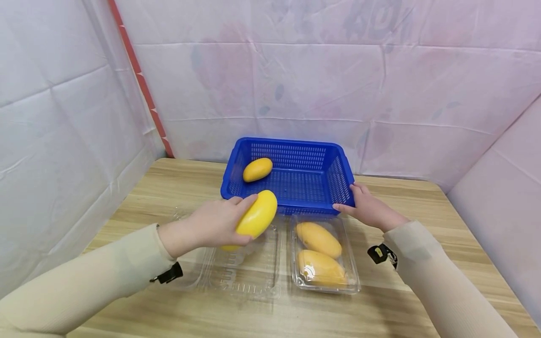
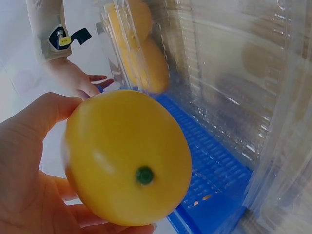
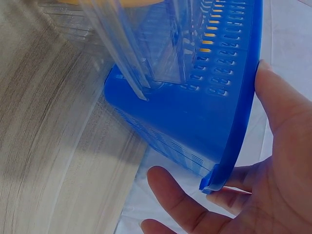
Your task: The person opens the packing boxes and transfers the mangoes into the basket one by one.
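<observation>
A yellow mango [image 1: 259, 213] is in my left hand [image 1: 209, 223], held above a clear plastic clamshell box [image 1: 249, 277] that lies open on the table. In the left wrist view the mango [image 2: 126, 156] shows a small green stem end, and the thumb and fingers wrap its sides. At the front right corner of a blue plastic basket [image 1: 296, 209], my right hand [image 1: 369, 206] grips the rim. The right wrist view shows the thumb on one side of that rim and fingers beneath it. One more mango [image 1: 258, 170] lies inside the basket, at its left.
Right of the open box stands a closed clear clamshell [image 1: 352, 281] with two mangoes in it, close to the basket's front. The open lid [image 1: 190, 277] spreads to the left. Behind the wooden table [image 1: 169, 188] hangs a pale patterned cloth [image 1: 296, 80].
</observation>
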Demonstrator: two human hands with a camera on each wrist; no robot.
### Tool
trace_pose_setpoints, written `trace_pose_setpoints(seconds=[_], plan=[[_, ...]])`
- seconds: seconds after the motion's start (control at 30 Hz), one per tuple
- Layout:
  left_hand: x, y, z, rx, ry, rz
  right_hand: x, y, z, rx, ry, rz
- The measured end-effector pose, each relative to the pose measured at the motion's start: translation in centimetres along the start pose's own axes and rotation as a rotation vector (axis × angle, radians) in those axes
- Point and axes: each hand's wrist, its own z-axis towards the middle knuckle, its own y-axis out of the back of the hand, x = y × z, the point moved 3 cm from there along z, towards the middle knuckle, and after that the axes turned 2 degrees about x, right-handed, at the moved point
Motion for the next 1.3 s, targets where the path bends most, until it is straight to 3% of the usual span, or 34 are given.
trace_pose_setpoints(seconds=[0.77,1.0,1.3], plan=[[1.0,1.1,0.9,-0.063,-0.009,0.045,0.2,0.0,-0.3,-0.007,-0.002,0.012],[1.7,1.5,1.4,-0.083,0.02,0.059,0.3,0.0,-0.4,-0.012,-0.002,0.01],[2.4,1.9,1.9,-0.158,0.022,0.064,0.1,0.0,-0.2,-0.02,0.005,0.007]])
